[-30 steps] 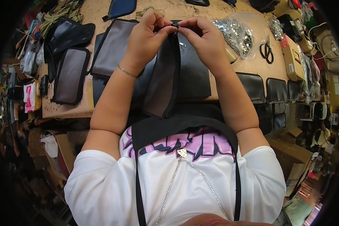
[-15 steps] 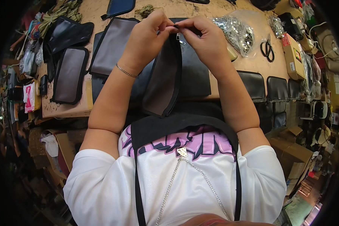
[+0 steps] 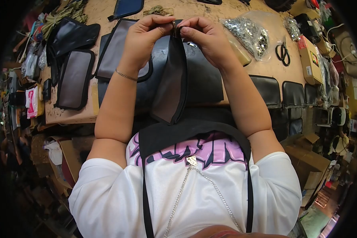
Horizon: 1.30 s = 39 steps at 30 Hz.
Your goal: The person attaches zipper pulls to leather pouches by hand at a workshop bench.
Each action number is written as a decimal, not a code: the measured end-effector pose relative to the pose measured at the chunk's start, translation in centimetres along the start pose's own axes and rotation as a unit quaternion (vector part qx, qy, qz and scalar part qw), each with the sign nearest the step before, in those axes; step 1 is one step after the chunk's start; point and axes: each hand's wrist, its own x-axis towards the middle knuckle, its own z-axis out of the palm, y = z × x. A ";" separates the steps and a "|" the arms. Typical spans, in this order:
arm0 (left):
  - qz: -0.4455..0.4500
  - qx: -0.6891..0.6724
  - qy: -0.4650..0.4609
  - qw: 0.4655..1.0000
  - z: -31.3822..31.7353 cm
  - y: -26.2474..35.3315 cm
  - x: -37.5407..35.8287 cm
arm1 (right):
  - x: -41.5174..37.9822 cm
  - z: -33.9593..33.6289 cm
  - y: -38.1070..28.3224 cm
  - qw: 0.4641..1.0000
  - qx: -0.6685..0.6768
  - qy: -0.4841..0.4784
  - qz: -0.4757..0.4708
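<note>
My left hand [image 3: 148, 37] is closed in a pinch on the top end of a dark brown pouch [image 3: 169, 89] with black edging and what looks like zipper tape. Close beside it, my right hand [image 3: 202, 35] pinches the other side of that same end, a small gap between the fingertips. The pouch hangs down toward my apron, tilted, its lower corner above the table's front edge. A silver zipper slider [image 3: 192, 45] shows just below my right fingers, against a black flat piece [image 3: 204, 79]. The fingers partly hide the pouch's end.
Grey pouch panels [image 3: 117, 51] and a brown black-edged pouch [image 3: 73, 79] lie to the left on the table [image 3: 63, 116]. A plastic bag of silver zipper sliders [image 3: 246, 35], scissors [image 3: 283, 54] and a cardboard box [image 3: 309, 59] are at right. Black pouches [image 3: 264, 90] line the right front edge.
My hands have moved slightly apart and left, opening a gap at the pouch's top end. The pouch has turned narrower and shifted a little left.
</note>
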 end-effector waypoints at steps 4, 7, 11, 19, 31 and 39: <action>0.010 0.031 0.006 0.999 0.0 0.9 -0.4 | -0.1 0.5 0.4 1.000 0.011 -0.023 -0.013; 0.028 0.085 0.009 0.996 0.5 1.3 -0.7 | 0.1 0.7 -0.2 0.999 -0.038 -0.026 -0.006; 0.039 0.134 0.001 0.990 1.1 1.9 -1.3 | 0.3 0.9 -1.2 0.987 -0.158 -0.005 0.002; 0.139 0.363 0.016 0.921 2.3 3.2 -2.0 | 0.0 2.3 -3.5 0.923 -0.384 0.026 -0.030; 0.153 0.345 0.064 0.924 2.0 2.8 -2.5 | -0.5 3.0 0.3 0.964 -0.218 0.081 -0.128; 0.195 0.397 0.027 0.896 2.6 3.4 -2.9 | -0.4 4.2 -6.7 0.898 -0.439 -0.026 -0.024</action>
